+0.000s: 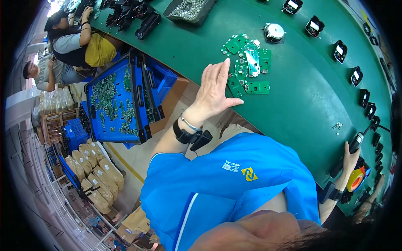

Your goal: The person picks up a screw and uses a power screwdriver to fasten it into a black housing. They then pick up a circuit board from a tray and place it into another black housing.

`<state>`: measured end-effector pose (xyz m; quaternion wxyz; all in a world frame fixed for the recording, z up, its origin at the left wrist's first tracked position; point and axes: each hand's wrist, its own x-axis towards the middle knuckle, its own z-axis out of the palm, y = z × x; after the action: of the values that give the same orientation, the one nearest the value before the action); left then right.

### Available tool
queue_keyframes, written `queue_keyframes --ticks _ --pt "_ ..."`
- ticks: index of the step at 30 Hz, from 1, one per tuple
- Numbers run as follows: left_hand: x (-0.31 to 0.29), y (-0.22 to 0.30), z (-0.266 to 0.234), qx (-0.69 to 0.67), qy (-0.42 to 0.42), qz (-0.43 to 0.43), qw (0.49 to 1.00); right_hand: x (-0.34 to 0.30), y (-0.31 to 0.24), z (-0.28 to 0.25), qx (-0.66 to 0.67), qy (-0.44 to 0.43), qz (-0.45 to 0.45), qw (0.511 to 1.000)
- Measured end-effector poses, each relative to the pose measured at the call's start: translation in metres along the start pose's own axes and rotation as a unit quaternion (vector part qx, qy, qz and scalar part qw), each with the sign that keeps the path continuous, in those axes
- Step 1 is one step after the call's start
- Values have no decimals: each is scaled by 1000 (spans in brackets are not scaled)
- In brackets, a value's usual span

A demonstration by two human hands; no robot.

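My left hand (213, 90) reaches over the table's near edge with fingers stretched out and thumb apart, holding nothing that I can see. Its fingertips are beside a loose pile of green circuit boards (258, 87), one of which carries a shiny, pale strip (252, 61). Far to the right, my right hand (351, 158) is wrapped around a black corded electric screwdriver (356, 142). Some small metal screws (337, 125) lie to the left of that tool. Beyond the boards sits a round speaker (274, 32) with a white face.
Black plastic housings (340, 51) curve along the table's far right side. A red-and-yellow roll (356, 180) stands by my right forearm. A grey tray of metal parts (190, 11) and black parts (148, 25) lie far left. Blue crates (95, 125) stand left; two people (79, 42) are there.
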<state>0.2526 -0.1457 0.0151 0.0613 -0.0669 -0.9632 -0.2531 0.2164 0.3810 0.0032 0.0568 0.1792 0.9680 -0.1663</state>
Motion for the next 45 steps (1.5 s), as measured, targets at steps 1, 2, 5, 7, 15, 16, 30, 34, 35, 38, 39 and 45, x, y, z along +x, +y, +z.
queue_keyframes --ticks 1,2,5,7,15,16,30,34,35,38,39,45 --pt "-2 -1 5 -11 14 5 1000 2 4 1 0 -1 -1 1000" --pt "-2 -1 10 21 23 -1 1000 3 8 2 4 5 -17 1000" --pt "-5 -6 18 -47 52 5 998 8 21 1 16 -2 -6 1000" --pt "-6 -9 20 -56 80 11 995 6 26 -6 24 -14 19 999" --pt "17 4 21 -311 131 -26 941 -27 -85 -28 284 55 -120 950" --pt "27 20 20 -493 128 -38 860 -31 -109 -17 297 23 -164 940" --pt "117 97 22 -804 -252 -160 514 -26 -276 3 226 -6 -416 881" --pt "133 97 8 -511 -72 7 857 -11 -285 5 209 -65 -275 936" --pt "138 97 4 -278 7 141 950 -8 -287 9 210 -62 -274 937" --pt "147 99 6 -192 29 148 970 -2 -296 17 200 -89 -267 938" --pt "151 100 6 -190 18 125 974 1 -297 20 203 -88 -266 938" --pt "172 83 1 -122 -50 130 983 6 -308 17 245 -207 -283 904"
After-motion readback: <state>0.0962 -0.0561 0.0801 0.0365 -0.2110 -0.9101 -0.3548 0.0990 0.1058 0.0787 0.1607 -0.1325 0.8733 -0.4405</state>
